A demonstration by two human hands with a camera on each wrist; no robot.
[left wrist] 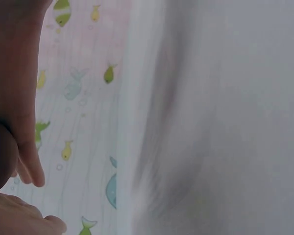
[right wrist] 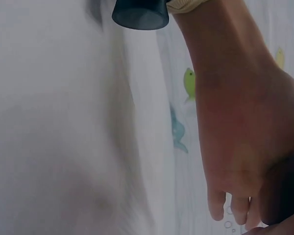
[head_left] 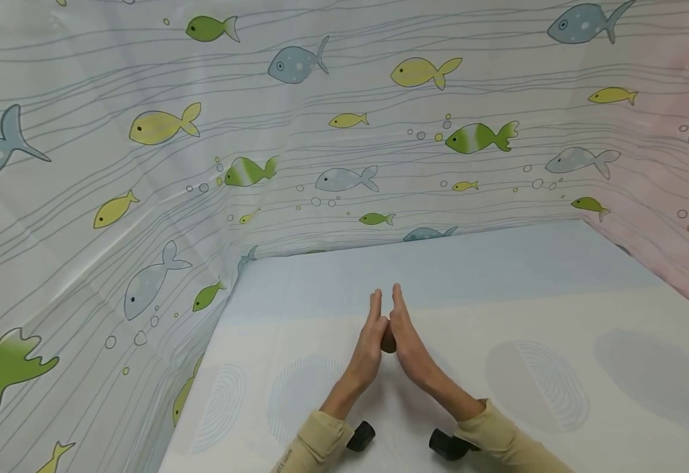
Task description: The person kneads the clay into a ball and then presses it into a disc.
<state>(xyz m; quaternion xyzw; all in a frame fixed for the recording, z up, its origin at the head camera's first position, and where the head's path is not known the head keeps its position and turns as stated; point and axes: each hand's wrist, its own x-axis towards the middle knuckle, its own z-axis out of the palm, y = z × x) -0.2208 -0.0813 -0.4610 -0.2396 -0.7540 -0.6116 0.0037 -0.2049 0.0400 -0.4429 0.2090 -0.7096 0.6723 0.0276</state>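
Fish-print curtain (head_left: 344,131) walls the table (head_left: 557,368). Your left hand (head_left: 368,348) and right hand (head_left: 409,345) stand palm to palm, fingers straight, pressing a brown lump (head_left: 388,343) between them near the table's middle; it looks part-rolled, shape unfinished.

Beige long sleeves (head_left: 320,440) end at black wrist cameras (head_left: 360,435).

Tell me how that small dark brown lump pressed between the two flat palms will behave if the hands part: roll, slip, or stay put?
The small dark brown lump looks rounded, so it would probably roll on the smooth pale tabletop. Only the flat left hand and right hand press it, fingers straight, so it could slip downward. It seems light for its size; hardness cannot be told.
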